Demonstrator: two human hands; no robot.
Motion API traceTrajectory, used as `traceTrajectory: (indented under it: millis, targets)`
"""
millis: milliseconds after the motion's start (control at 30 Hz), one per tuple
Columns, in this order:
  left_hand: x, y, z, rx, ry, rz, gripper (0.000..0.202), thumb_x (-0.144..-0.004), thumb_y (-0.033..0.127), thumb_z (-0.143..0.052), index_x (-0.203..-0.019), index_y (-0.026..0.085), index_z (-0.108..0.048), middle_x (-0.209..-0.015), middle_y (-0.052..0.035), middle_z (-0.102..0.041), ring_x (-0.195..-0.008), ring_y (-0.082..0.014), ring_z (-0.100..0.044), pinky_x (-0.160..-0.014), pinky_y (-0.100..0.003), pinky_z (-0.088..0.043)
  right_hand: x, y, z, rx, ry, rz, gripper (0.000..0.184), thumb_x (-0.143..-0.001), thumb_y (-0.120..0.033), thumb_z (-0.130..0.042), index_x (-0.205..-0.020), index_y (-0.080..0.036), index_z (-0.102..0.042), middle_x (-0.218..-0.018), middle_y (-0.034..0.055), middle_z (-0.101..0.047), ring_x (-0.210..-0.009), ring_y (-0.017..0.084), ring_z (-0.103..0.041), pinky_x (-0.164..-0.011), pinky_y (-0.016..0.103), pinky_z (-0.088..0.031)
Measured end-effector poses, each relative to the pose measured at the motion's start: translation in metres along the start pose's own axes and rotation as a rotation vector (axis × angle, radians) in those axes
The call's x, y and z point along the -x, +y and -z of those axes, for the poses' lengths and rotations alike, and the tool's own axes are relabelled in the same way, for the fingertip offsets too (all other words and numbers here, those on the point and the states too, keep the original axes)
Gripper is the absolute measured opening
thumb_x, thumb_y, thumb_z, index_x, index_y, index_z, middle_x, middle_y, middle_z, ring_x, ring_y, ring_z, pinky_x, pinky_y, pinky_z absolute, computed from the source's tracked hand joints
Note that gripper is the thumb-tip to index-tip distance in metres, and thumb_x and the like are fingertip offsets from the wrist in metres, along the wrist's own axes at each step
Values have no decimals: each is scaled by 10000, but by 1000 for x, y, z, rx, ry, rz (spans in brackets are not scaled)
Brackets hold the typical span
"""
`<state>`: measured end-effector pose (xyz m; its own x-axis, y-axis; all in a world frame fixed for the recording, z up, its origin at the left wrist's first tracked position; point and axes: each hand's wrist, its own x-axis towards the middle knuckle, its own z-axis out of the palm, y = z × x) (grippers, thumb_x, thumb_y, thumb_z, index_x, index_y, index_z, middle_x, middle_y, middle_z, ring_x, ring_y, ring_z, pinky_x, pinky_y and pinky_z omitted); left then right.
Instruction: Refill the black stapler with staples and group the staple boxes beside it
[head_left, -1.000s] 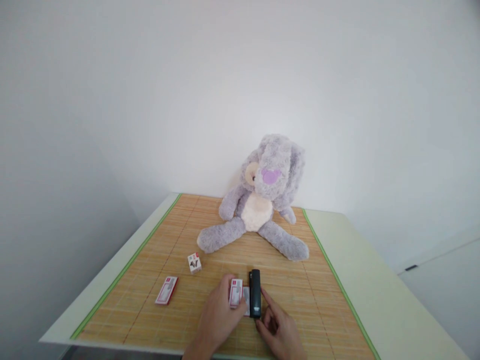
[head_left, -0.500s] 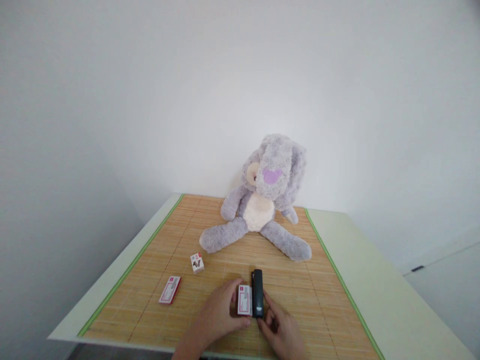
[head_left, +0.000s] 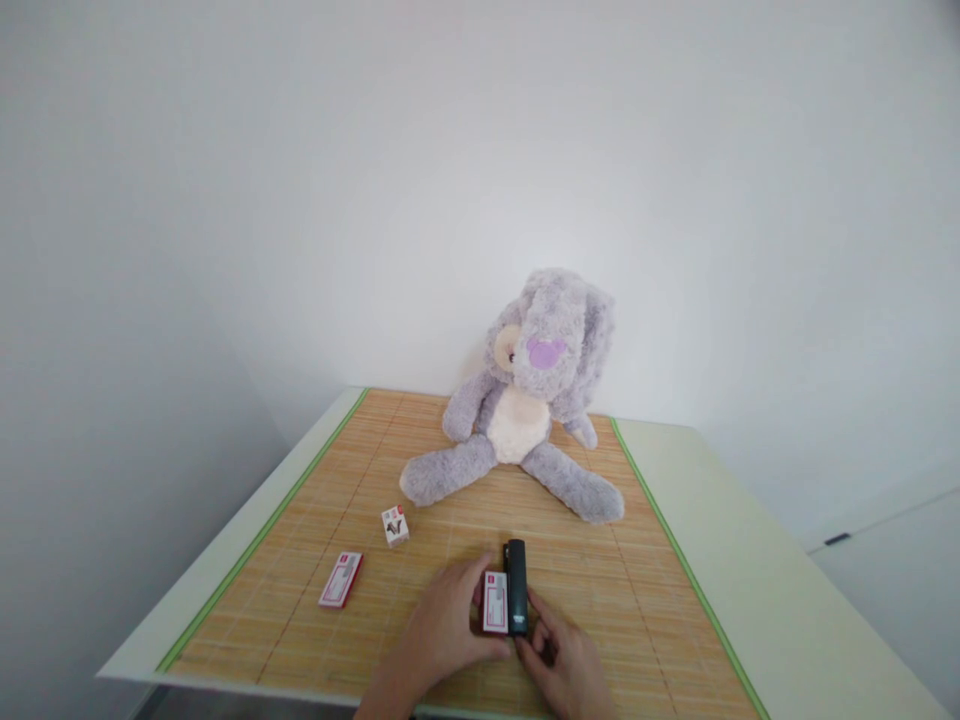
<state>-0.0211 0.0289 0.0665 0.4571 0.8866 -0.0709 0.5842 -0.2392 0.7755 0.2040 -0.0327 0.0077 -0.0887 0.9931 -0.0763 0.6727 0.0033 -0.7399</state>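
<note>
My left hand [head_left: 444, 618] grips a small flat white box with red edges [head_left: 495, 603], its thumb at the near end and fingers at the far left side. That box lies against the left side of a black stapler [head_left: 517, 588]. My right hand [head_left: 562, 660] holds the stapler near its close end, the index finger along its right side and the thumb at its end. The stapler lies lengthwise on the mat, pointing away from me. Part of the box's left edge is hidden by my left hand.
A similar white and red box [head_left: 341, 580] lies to the left on the bamboo mat [head_left: 300, 520]. Beyond it stands a small white box with a dark picture [head_left: 394, 525]. A grey plush animal [head_left: 517, 400] sits against the wall behind, legs spread on the mat.
My left hand has shifted slightly right with the box, which now sits closer against the stapler. The stapler and my right hand have barely moved.
</note>
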Motion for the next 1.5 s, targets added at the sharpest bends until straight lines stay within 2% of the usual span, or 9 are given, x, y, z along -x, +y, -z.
traceTrajectory:
  millis: [100, 267, 433, 600, 733, 967, 1100, 1233, 1500]
  targets:
    - [10, -12, 11, 34, 6, 59, 1168, -599, 587, -880, -1596, 328, -329, -1164, -86, -691, -1052, -317, -641, -950, -433, -498, 0, 2, -1, -1, -4, -5, 693, -888, -310, -583, -1553, -162, -459, -712, -23, -664, -661, 169, -618, -684, 266, -471]
    - [37, -63, 72, -153, 204, 104, 722, -798, 542, -728, -1467, 347, -540, -1234, -66, -634, -1162, -294, -592, -1106, -455, -424, 1, 4, -1, -1, 17, 7, 698, -892, -339, -588, -1556, -170, -454, -714, -22, -659, -669, 172, -621, -677, 261, -472]
    - [74, -132, 133, -320, 296, 228, 861, -690, 515, -784, -1492, 347, -518, -1360, -67, -547, -1274, -317, -529, -1147, -436, -403, 1, 3, 0, 4, 21, 7, 689, -888, -346, -581, -1544, -166, -471, -702, -19, -658, -666, 174, -621, -679, 260, -477]
    - [87, -163, 146, -280, 250, 297, 807, -659, 455, -747, -1435, 314, -578, -1334, -63, -573, -1310, -327, -504, -1171, -433, -387, 0, 4, -2, -31, 38, 8, 695, -878, -388, -605, -1537, -206, -482, -686, -27, -654, -644, 170, -617, -657, 248, -479]
    - [77, -143, 134, -220, 197, 273, 670, -613, 438, -788, -1265, 321, -681, -1289, -32, -621, -1267, -305, -560, -1125, -373, -446, 0, 4, -2, -16, 33, 12, 678, -890, -386, -595, -1532, -195, -491, -699, -19, -658, -647, 170, -617, -657, 252, -476]
    - [45, -35, 75, 9, 31, 122, 532, -698, 351, -744, -1207, 292, -601, -1145, -6, -665, -1008, -223, -632, -904, -322, -509, 0, 6, -3, 23, 12, 9, 680, -913, -350, -573, -1555, -161, -454, -716, -16, -662, -673, 173, -629, -671, 262, -462]
    - [24, 9, 44, 9, 48, -4, 518, -662, 295, -769, -1147, 271, -590, -1144, -34, -647, -1040, -237, -603, -932, -331, -468, 0, 3, -2, 29, 6, 15, 682, -927, -346, -558, -1567, -146, -432, -708, -19, -649, -667, 173, -623, -669, 266, -458]
    - [9, 15, 30, -17, 63, -39, 492, -640, 237, -767, -1101, 264, -598, -1153, -53, -637, -1074, -256, -595, -928, -333, -456, 0, 4, -2, 30, 15, 32, 674, -922, -332, -564, -1559, -149, -445, -716, -16, -661, -669, 174, -622, -677, 270, -459]
    - [7, 6, 28, 39, 30, -52, 455, -657, 232, -777, -1085, 265, -627, -1151, -27, -633, -1087, -238, -595, -947, -320, -453, 1, 3, -1, 40, 0, 22, 657, -920, -340, -551, -1546, -160, -464, -726, -15, -681, -678, 170, -628, -688, 266, -472]
